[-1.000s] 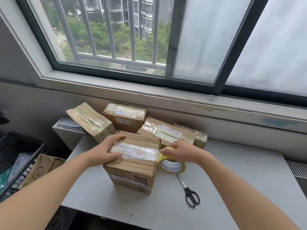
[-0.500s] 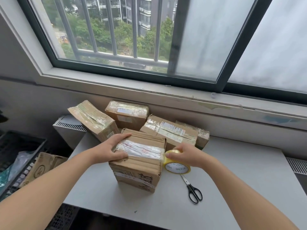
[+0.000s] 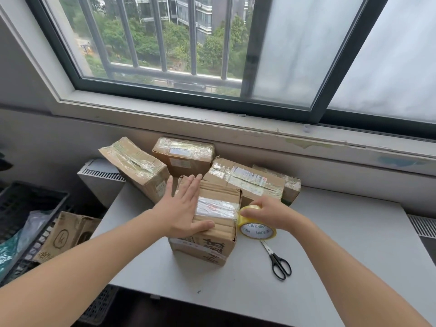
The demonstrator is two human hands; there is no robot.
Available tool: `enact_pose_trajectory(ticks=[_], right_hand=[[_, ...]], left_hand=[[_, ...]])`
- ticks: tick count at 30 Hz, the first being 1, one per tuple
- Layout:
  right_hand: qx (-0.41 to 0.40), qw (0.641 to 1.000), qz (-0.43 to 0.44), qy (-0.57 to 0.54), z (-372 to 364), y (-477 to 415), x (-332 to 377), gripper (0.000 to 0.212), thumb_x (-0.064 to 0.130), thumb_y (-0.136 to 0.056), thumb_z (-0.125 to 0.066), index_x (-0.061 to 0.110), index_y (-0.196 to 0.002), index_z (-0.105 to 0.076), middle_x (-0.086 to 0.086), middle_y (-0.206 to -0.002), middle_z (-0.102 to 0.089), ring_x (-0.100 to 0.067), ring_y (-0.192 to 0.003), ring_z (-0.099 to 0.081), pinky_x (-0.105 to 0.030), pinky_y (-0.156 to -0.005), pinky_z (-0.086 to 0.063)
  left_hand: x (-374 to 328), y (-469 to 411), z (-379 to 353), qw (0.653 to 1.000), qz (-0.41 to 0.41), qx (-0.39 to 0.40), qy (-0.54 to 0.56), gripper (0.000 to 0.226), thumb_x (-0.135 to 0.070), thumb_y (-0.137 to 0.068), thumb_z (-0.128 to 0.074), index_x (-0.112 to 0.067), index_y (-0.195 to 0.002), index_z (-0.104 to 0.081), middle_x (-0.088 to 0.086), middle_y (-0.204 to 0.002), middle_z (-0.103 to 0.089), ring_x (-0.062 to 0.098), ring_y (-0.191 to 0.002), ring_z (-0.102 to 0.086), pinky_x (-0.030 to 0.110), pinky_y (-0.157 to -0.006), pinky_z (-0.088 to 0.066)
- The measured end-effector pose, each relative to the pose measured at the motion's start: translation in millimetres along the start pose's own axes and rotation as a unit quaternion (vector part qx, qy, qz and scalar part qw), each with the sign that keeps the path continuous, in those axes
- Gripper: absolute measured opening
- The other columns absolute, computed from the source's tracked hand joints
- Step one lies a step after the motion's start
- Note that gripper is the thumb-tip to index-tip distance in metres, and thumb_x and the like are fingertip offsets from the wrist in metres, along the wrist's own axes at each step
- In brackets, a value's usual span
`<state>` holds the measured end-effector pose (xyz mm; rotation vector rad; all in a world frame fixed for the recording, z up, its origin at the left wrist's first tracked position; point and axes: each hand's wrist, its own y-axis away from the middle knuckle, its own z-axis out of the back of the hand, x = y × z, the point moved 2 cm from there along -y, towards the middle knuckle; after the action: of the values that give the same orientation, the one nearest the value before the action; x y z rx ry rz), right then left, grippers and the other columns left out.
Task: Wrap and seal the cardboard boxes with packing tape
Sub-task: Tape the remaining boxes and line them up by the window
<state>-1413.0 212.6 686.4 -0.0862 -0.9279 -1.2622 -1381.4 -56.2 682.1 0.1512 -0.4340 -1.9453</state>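
A brown cardboard box [image 3: 212,244] stands near the middle of the grey table [image 3: 330,244], a shiny strip of clear tape across its top. My left hand [image 3: 181,208] lies flat on the box's top left, fingers straight, thumb on the near edge. My right hand [image 3: 266,214] grips a yellow-rimmed tape roll [image 3: 257,228] against the box's right side, where the tape runs onto the box. Several taped boxes [image 3: 245,180] sit behind, by the wall.
Black-handled scissors [image 3: 278,263] lie on the table just right of the box. A white radiator unit [image 3: 101,180] stands at the table's left end. Lower left, a black crate [image 3: 28,208] and a loose cardboard box [image 3: 68,234] sit below. The window sill [image 3: 236,131] runs behind.
My left hand has gone from curled over the box's left edge to lying flat on its top. The right hand and roll stayed against the box's right side.
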Motion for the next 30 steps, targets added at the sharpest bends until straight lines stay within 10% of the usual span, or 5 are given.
enact_pose_trajectory(ticks=[11,16,30], right_hand=[[-0.017,0.999,0.014,-0.034,-4.0,3.5,-4.8,0.044,0.044,-0.088,-0.069,0.02,-0.056,-0.051,0.007,-0.052,-0.035,-0.013,-0.053,-0.033,-0.034,-0.058,-0.028],[-0.01,0.997,0.01,-0.082,-13.4,12.8,-19.1,0.042,0.056,-0.089,-0.065,0.016,-0.08,-0.074,-0.001,-0.064,-0.061,-0.013,-0.06,-0.051,-0.036,-0.061,-0.039],[-0.014,0.998,0.025,-0.052,-6.0,18.8,-17.4,0.051,0.064,-0.09,-0.061,0.016,-0.075,-0.069,0.009,-0.06,-0.055,-0.01,-0.057,-0.048,-0.032,-0.059,-0.037]], left_hand=[[-89.6,-15.0,7.5,0.991,-0.125,-0.017,0.039,0.128,-0.099,-0.077,-0.022,-0.011,-0.16,0.02,0.003,-0.163,0.038,0.021,-0.147,0.042,0.068,-0.117,0.018],[-76.3,-19.3,10.5,0.99,-0.111,-0.025,0.086,0.104,-0.092,-0.083,-0.017,-0.033,-0.163,0.014,-0.01,-0.165,0.033,0.015,-0.148,0.039,0.06,-0.12,0.02],[-64.9,-25.9,1.4,0.994,-0.07,-0.044,0.073,0.078,-0.079,-0.084,-0.003,-0.05,-0.149,0.03,-0.019,-0.158,0.041,0.013,-0.147,0.04,0.059,-0.118,0.024]])
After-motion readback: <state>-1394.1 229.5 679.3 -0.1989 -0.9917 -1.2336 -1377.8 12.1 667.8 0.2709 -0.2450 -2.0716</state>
